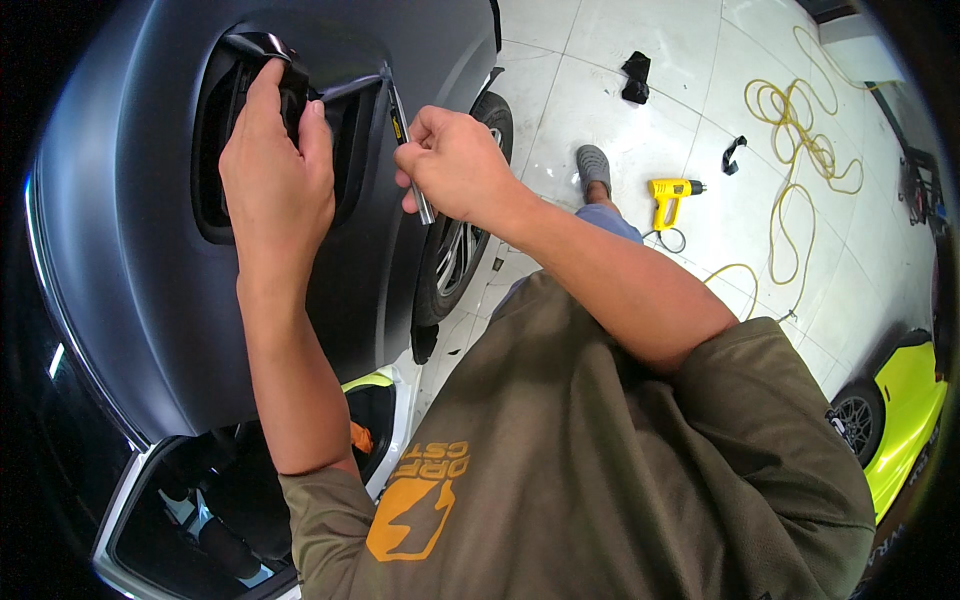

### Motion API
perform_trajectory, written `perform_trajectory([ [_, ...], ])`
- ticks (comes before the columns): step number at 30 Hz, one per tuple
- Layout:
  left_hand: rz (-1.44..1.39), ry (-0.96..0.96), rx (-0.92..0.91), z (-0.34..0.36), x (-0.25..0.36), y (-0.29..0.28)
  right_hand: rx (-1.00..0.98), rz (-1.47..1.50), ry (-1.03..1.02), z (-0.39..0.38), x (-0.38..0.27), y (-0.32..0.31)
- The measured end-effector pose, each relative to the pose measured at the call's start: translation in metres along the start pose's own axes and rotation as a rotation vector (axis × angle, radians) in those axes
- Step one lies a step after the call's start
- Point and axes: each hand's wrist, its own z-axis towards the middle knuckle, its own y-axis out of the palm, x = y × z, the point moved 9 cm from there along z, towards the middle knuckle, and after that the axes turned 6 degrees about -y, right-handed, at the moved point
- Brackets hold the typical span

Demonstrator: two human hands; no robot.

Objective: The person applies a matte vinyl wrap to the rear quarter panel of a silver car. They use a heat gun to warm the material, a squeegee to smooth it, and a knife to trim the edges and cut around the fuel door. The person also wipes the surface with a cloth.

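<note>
My right hand point(460, 165) is closed round a slim silver snap-off knife point(397, 112) with a yellow mark on its body. The knife's tip meets the dark grey car panel point(130, 190), just right of a deep black recess point(207, 185). Over that recess, my left hand point(275, 175) pinches a glossy black piece point(258, 44) between thumb and fingers; its far end is folded over, and most of it is hidden behind the hand. Between the recess and the knife tip, a strip of the panel's surface looks creased and shiny.
On the white tiled floor lie a yellow heat gun point(664, 203), a coiled yellow hose point(800, 130) and black scraps point(636, 78). A car wheel point(462, 262) and my foot in a grey clog point(593, 165) are close by. A lime green car point(912, 405) stands at right.
</note>
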Motion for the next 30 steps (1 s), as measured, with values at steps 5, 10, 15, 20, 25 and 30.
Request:
perform_trajectory([
  [5, 0.035, 0.036, 0.046, 0.004, 0.001, -0.002, -0.029, 0.016, 0.004, -0.003, 0.005, 0.005],
  [10, 0.016, 0.033, 0.061, 0.006, 0.003, -0.007, 0.003, 0.078, 0.016, -0.006, 0.008, 0.010],
  [15, 0.032, 0.055, 0.088, 0.008, 0.005, -0.011, 0.021, 0.083, -0.002, -0.009, 0.011, 0.015],
  [20, 0.022, 0.035, 0.130, 0.009, 0.000, -0.013, 0.012, 0.080, -0.014, -0.011, 0.012, 0.018],
  [25, -0.005, 0.037, 0.164, 0.009, -0.002, -0.016, 0.010, 0.123, -0.004, -0.013, 0.016, 0.022],
  [30, -0.036, 0.009, 0.158, 0.010, -0.005, -0.018, 0.004, 0.138, 0.017, -0.017, 0.016, 0.025],
])
